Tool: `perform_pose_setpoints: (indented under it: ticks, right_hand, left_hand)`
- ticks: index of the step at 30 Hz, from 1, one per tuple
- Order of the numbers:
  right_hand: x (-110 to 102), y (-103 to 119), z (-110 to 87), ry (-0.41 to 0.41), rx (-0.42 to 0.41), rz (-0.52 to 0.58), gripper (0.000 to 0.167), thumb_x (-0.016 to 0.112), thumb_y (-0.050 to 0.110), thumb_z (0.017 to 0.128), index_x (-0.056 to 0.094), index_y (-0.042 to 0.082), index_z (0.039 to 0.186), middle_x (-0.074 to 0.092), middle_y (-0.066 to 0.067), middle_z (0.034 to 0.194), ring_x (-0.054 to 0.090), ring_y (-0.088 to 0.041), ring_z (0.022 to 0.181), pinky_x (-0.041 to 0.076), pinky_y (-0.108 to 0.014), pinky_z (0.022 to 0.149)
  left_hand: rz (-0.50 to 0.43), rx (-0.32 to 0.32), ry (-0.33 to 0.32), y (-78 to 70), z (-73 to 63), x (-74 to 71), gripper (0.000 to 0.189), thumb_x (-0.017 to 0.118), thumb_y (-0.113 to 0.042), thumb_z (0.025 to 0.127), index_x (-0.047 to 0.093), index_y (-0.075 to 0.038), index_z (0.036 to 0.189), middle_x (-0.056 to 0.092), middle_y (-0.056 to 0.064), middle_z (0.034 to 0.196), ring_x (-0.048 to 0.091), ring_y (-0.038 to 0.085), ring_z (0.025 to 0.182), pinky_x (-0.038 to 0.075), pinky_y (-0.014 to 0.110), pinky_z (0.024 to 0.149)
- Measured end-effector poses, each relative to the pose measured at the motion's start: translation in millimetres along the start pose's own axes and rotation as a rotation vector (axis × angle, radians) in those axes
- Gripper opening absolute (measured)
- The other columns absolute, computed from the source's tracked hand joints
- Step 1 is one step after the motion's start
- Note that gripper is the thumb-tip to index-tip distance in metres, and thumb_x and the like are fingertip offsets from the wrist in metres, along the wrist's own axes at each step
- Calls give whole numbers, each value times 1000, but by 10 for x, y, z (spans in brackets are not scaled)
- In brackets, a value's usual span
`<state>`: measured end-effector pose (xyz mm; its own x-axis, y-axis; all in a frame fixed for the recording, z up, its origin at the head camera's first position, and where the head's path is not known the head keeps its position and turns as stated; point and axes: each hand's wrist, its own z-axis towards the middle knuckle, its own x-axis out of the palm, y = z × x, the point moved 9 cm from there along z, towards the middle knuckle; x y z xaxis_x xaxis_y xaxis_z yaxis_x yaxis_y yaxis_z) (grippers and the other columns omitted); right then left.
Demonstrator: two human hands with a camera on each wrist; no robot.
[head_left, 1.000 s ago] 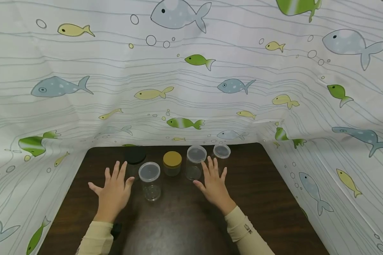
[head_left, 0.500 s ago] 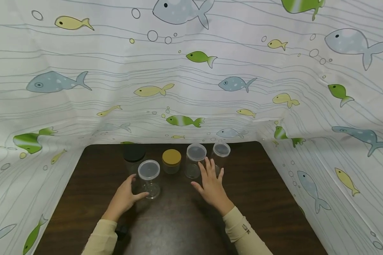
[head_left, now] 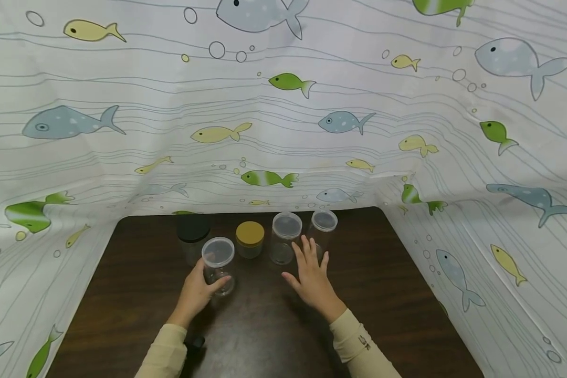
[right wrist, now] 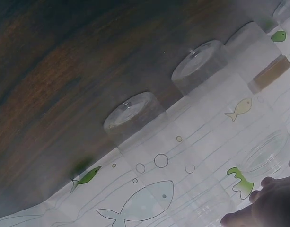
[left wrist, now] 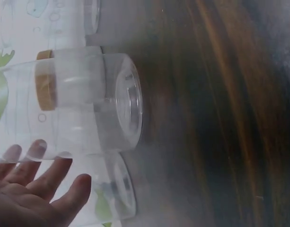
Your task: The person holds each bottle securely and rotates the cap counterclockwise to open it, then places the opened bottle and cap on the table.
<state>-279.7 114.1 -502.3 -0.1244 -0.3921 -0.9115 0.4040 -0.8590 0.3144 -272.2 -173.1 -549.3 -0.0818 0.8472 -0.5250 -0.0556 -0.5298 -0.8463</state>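
Head view: the left hand [head_left: 196,295] has its grip round a clear jar [head_left: 218,252] at the front of the jar group on the dark worktop [head_left: 269,336], thumb across the near side, other fingertips hidden. Left-wrist view shows those fingertips along the jar's side, but crops its lid. Right hand [head_left: 314,281]: grip wide, fingers spread beside a large jar [head_left: 286,226] and a small jar [head_left: 323,220]; contact cannot be told. Right-wrist view reveals clear round bases, the hand only a dark, cut-off shape. Black-lidded jar [head_left: 192,231] partly obscured.
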Motion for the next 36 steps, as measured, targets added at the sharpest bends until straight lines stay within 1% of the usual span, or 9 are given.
perform_pose_setpoints:
  ticks: [4,8,10,17,22,25,27,31,36]
  right_hand:
    - [-3,21,-8,-4,-13,10,79,67,44,97,31,9,158,12,-20,168,7,-43,154,8,-79,109]
    - [-23,64,-3,-3,-28,64,78,67,42,98,30,8,158,11,-19,168,7,-42,154,9,-78,109]
    - [-35,86,3,-2,-33,119,78,66,41,98,28,9,158,10,-17,169,6,-40,154,9,-77,110]
    - [-127,197,32,-14,-59,380,79,70,33,98,27,7,158,17,-15,167,13,-37,154,19,-70,114]
    - [-139,307,17,54,-72,591,86,73,37,95,24,11,160,18,-10,168,18,-35,153,25,-64,115]
    - [-122,390,4,103,-103,695,90,71,45,95,20,13,162,18,-8,168,20,-31,153,27,-59,116]
    - [-110,445,-1,122,-120,750,91,69,49,95,18,17,162,18,-5,169,19,-28,154,28,-58,116]
    - [-111,560,0,125,-158,827,89,67,53,94,19,20,162,21,-1,168,21,-24,153,26,-56,117]
    - [-112,654,-4,117,-178,883,88,69,50,94,23,18,161,26,2,166,33,-22,148,30,-50,117]
  left_hand:
    - [-11,48,-13,-92,-22,27,73,86,-33,83,48,-3,138,63,17,120,59,37,117,43,58,102]
    - [-20,106,-4,-241,-55,75,69,88,-32,81,52,-6,134,63,9,109,59,30,110,44,57,99]
    - [-17,125,11,-312,-76,113,72,89,-32,80,52,-7,136,63,7,111,59,29,112,44,58,100]
    - [-32,181,57,-494,-143,278,75,91,-28,77,53,-4,138,66,5,115,61,27,112,45,57,101]
    - [-49,181,116,-539,-204,436,78,90,-31,78,52,-4,141,65,4,119,60,26,115,43,58,102]
    - [-53,171,139,-551,-232,495,79,90,-32,78,52,-6,142,64,3,122,59,25,118,43,58,104]
    - [-59,176,142,-582,-241,506,77,90,-29,78,53,-7,142,63,3,124,59,26,120,42,57,104]
    - [-35,224,151,-679,-253,517,78,91,-25,76,53,-7,142,62,5,129,58,28,124,43,55,105]
    - [-3,264,160,-737,-270,563,78,92,-26,76,54,-8,141,62,3,129,58,27,125,45,53,105]
